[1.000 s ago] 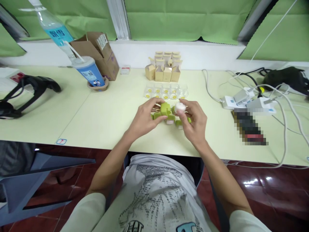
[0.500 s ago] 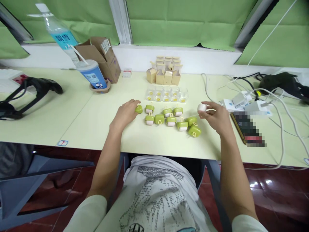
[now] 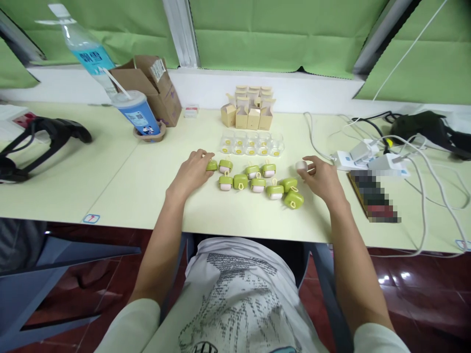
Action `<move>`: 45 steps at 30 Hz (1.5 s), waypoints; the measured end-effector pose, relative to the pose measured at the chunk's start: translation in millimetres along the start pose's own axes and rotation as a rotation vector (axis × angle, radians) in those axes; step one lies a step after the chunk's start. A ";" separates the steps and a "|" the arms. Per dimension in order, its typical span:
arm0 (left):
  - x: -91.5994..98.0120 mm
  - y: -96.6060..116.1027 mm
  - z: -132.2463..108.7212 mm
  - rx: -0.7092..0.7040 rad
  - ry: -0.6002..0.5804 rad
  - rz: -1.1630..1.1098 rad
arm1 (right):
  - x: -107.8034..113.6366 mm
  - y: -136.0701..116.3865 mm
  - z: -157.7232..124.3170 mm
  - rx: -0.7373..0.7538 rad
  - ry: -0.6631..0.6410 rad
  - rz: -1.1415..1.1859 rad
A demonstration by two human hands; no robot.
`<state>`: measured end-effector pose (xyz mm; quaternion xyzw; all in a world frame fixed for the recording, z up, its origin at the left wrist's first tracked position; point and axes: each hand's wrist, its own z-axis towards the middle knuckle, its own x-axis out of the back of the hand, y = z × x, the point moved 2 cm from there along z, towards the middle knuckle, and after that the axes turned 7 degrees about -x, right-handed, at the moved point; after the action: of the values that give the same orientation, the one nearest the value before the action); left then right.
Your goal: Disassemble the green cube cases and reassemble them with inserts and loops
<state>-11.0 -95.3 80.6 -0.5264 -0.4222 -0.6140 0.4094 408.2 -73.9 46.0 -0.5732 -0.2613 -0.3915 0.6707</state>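
On the left of the tabletop, my left hand (image 3: 191, 171) has its fingers closed around a small green case (image 3: 212, 165) with only its right part showing. Across from it, my right hand (image 3: 322, 175) pinches a small white rounded piece (image 3: 300, 166) between thumb and fingers, close to the table. Between both hands lie several small green-and-pale-pink cases with yellow loops, such as one green case (image 3: 225, 182) in the middle and another (image 3: 294, 199) at the right end. Behind them is a clear plastic tray (image 3: 252, 143) of round cells with yellow marks inside.
Small open cardboard boxes (image 3: 253, 117) stand near the wall. To the left are a blue cup (image 3: 138, 115), a large bottle (image 3: 88, 54), a brown carton (image 3: 154, 88) and black headgear (image 3: 47, 137). A phone (image 3: 371, 196), power strip (image 3: 344, 160) and cables occupy the right.
My right hand has lowered slightly and shifted left with the white piece. My left hand keeps its place on the green case. The view has shifted a little.
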 end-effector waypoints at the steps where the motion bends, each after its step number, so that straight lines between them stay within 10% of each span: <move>1: -0.5 -0.5 -0.1 -0.026 0.016 -0.007 | 2.1 -1.9 7.1 0.002 -0.020 0.003; 10: -2.7 -5.7 3.3 -0.017 0.056 -0.031 | -20.4 -14.3 66.4 0.047 -0.014 0.004; 22: -4.1 -4.6 4.0 -0.018 0.050 -0.036 | -35.9 -0.4 49.7 0.048 0.038 -0.024; 31: -8.7 -5.7 6.0 -0.346 0.119 -0.179 | -42.6 -1.3 57.0 0.100 0.057 -0.086; 45: -5.3 21.8 10.6 -0.327 0.173 0.021 | -45.3 -1.0 62.0 0.051 0.064 -0.074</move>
<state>13.4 -91.7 78.2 -0.5355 -0.2744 -0.7133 0.3594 388.3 -3.3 23.1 -0.5331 -0.2709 -0.4274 0.6780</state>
